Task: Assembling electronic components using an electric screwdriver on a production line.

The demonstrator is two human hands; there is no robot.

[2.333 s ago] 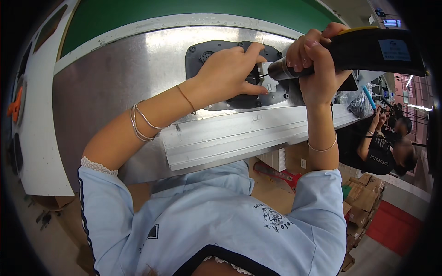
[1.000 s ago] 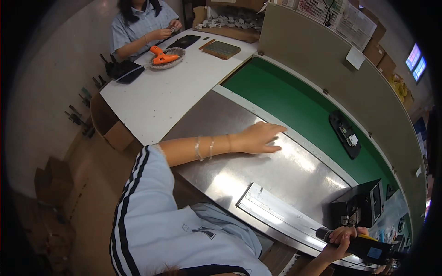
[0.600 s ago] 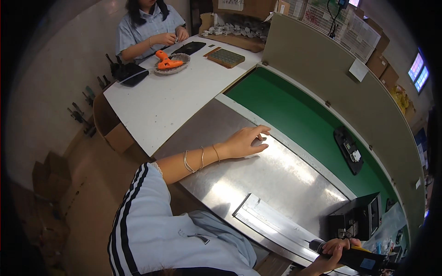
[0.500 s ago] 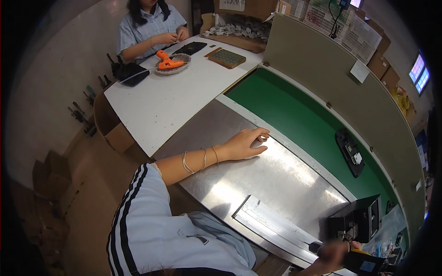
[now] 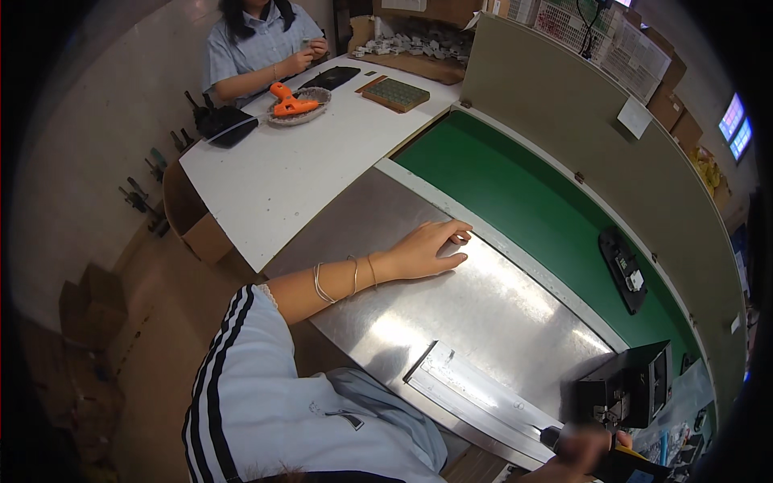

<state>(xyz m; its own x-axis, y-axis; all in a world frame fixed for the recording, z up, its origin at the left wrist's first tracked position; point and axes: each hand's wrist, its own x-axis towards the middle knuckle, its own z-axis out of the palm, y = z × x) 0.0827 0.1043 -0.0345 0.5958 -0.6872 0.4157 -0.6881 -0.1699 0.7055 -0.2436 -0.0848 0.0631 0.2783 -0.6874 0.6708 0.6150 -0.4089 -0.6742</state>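
Glare streaks the metal tabletop [image 5: 495, 330], the right grip [image 5: 581, 451] is blurred, and corners blacken.

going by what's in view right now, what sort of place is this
Most likely a factory assembly line: a dark panel part lies on a green strip like a conveyor, the right hand grips a dark power tool, and an orange glue gun sits on a white table.

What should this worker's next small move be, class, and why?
Perhaps move the left hand toward the white table, ready for the black panel there. That hand seems to hold nothing, the right hand holds the driver, and no panel lies on the bench. The co-worker's hands look busy, so taking the panel now might be premature.
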